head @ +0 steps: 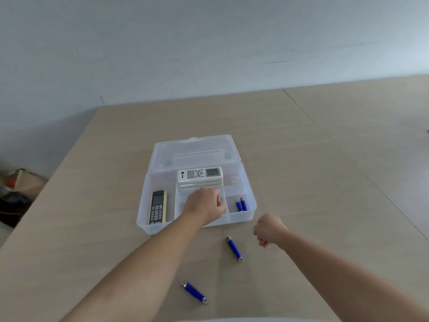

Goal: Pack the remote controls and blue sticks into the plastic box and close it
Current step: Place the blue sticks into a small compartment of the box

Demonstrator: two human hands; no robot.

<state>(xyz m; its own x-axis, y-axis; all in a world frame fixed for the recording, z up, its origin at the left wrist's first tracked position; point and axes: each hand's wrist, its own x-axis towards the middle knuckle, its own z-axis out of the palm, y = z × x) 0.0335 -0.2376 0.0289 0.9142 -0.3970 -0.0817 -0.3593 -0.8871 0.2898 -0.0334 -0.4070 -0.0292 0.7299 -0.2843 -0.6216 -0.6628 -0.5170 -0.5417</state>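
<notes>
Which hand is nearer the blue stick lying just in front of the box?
Right. The right hand hovers beside the blue stick, just to its right. The left hand is farther back, over the box's middle compartment.

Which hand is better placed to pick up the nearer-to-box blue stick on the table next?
Probably the right hand: it hangs loosely curled, apparently empty, just beside that blue stick. The left hand is over the plastic box.

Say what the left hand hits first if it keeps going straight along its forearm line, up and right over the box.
Likely the white remotes stacked in the middle compartment: the left hand is already at their near edge, knuckles aimed at them. Whether it touches them already is unclear from this single view. Beyond them stands the open lid.
</notes>
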